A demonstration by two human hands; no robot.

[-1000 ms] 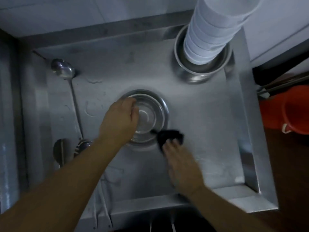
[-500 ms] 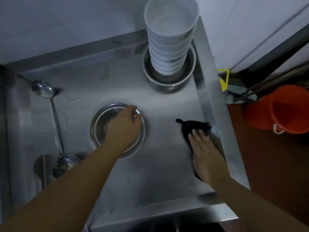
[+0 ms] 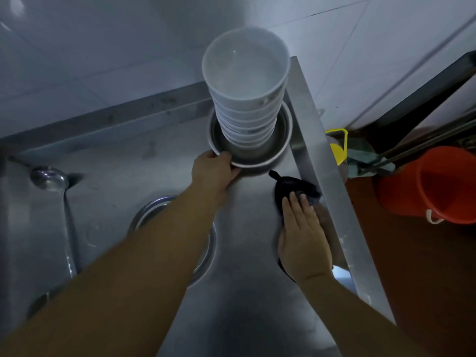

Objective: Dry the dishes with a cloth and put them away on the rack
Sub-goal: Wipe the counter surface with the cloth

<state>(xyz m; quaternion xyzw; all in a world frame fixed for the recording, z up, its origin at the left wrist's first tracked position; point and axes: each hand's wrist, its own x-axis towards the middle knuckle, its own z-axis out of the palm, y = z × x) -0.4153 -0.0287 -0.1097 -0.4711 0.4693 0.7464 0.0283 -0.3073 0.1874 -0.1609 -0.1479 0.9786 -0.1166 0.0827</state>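
L hand [image 3: 213, 171] fingers curled on steel bowl [image 3: 251, 161] rim, R hand [image 3: 304, 240] fingers flat on black cloth [image 3: 291, 186]

Bare forearms [image 3: 144, 253], no sleeves

White bowl stack [image 3: 244, 99] upright in steel basin [image 3: 280, 140].

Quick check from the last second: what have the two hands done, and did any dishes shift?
The left hand let go of the steel bowl at the middle and reached up to grip the rim of the steel basin that holds the stack of white bowls. The right hand slid the dark cloth rightward to the sink wall. The ladles and dishes stayed put.
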